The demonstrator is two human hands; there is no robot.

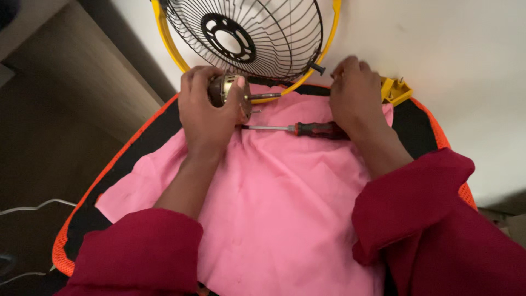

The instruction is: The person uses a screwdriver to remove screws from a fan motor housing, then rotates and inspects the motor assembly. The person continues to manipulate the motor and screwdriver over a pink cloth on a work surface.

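- Motor (222,89), a small round metal piece with a thin shaft pointing right, sits in my left hand (207,112) just above the middle of the frame, left of centre.
- My left fingers (197,74) wrap over the top of the motor and my thumb presses its near side, so the grip is closed around it.
- Its shaft (266,96) reaches toward the yellow rim (174,52) of a fan guard (246,35), whose black wire cage fills the top centre of the frame and rests on a white surface (466,60).
- My right hand (356,98) lies palm down at upper right of centre, fingers curled over the far edge of a pink cloth (274,197); I cannot tell whether it is pinching anything underneath.
- A screwdriver (296,129) with a red and black handle lies flat on the cloth between my two hands, its metal tip pointing left toward my left hand, its handle end tucked under my right palm.
- A small yellow plastic part (395,90) with metal pins sits just right of my right hand, at the edge of the white surface.
- The pink cloth is spread over an orange and black mesh seat (137,148) that runs from lower left to upper right.
- My dark red sleeves (416,203) fill the bottom corners.
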